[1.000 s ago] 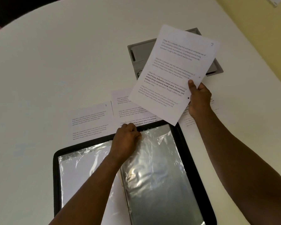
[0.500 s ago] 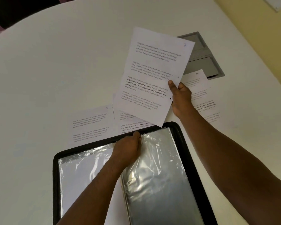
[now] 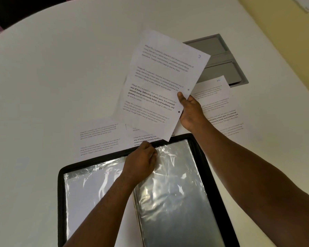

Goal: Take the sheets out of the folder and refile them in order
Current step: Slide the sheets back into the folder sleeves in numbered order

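A black folder lies open at the near edge of the white table, with shiny clear plastic sleeves inside. My left hand pinches the top edge of a sleeve near the folder's spine. My right hand holds a printed sheet by its right edge, lifted above the table and tilted, thumb on top. Loose printed sheets lie flat beyond the folder: one at the left, one partly under the held sheet, and others at the right.
A grey recessed panel is set into the white table behind the held sheet. A yellow wall runs along the right side.
My right hand has carried the held sheet leftward and nearer, uncovering the grey panel and the right-hand sheets. My left hand stays at the sleeve's top edge.
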`<state>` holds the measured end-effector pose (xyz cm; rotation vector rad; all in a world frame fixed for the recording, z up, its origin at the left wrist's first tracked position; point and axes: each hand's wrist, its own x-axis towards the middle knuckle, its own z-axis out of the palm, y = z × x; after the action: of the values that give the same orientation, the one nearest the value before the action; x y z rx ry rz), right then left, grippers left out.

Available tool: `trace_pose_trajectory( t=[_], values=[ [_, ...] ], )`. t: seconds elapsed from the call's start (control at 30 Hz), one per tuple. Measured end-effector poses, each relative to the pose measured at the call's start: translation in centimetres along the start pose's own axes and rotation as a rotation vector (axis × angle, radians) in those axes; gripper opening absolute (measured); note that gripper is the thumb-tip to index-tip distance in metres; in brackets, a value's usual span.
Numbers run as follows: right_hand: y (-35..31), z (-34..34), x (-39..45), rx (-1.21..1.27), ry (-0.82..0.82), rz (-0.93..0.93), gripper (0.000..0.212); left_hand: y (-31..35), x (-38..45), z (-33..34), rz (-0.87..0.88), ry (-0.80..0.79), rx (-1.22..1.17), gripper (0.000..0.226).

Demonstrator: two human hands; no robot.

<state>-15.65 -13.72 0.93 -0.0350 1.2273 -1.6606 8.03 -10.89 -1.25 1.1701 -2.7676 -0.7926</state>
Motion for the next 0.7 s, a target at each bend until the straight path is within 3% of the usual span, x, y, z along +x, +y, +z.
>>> trace_pose_trajectory(
  t=[0.23,0.53,0.7],
  values=[
    [1.2,-1.0,0.1,-0.011,-0.069,0.058,0.014,-0.4,-0.1,0.0,-0.037,0.049,-0.041,0.021],
    [1.9,-3.7,0.6,-0.295,-0.093,0.145,0.028,-0.2,0.1,-0.4,-0.063,0.080,-0.105,0.017],
    [0.8,-4.3,0.9,-0.448,-0.115,0.112,0.022,-0.5,0.2,-0.4,-0.093,0.051,-0.094,0.015]
  ],
)
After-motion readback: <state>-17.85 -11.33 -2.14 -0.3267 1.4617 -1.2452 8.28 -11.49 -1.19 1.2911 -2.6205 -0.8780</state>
